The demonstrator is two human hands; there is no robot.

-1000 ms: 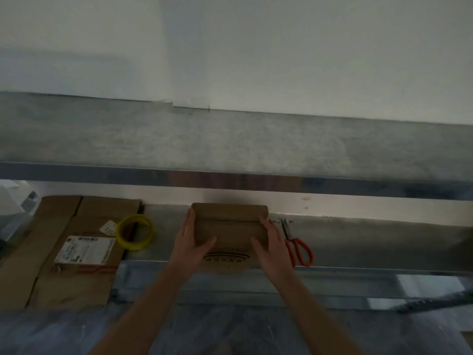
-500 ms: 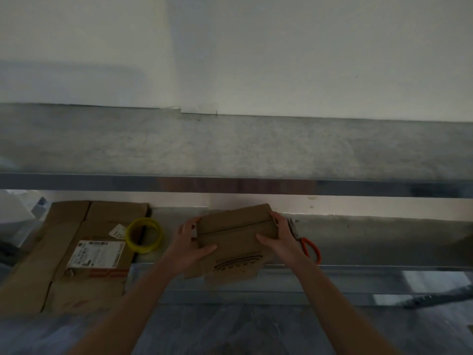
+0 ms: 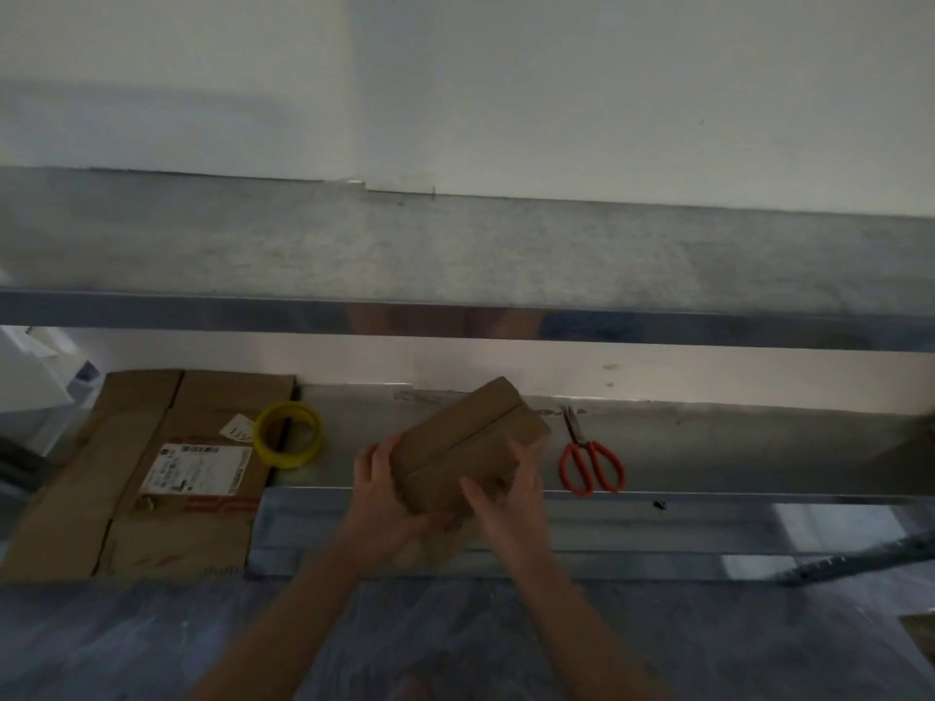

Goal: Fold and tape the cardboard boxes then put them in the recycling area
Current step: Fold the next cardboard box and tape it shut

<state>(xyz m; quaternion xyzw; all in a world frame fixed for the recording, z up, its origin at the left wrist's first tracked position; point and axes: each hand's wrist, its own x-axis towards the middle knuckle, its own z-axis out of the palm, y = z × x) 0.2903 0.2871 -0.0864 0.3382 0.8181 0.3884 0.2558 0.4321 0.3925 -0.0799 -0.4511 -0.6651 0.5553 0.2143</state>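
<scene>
One head-worn camera (wide-angle) looks forward and down, facing a white wall (image 3: 607,93) nearly square-on across the upper shelf (image 3: 506,255). The lower shelf (image 3: 708,447) lies close, within reach: left hand (image 3: 384,498) and right hand (image 3: 511,503), gripping the cardboard box (image 3: 465,442), enter from the bottom edge.

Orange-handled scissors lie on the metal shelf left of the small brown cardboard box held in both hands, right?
No. In the head view the orange-handled scissors lie on the metal shelf right of the small brown cardboard box, held by the left hand and right hand.
</scene>
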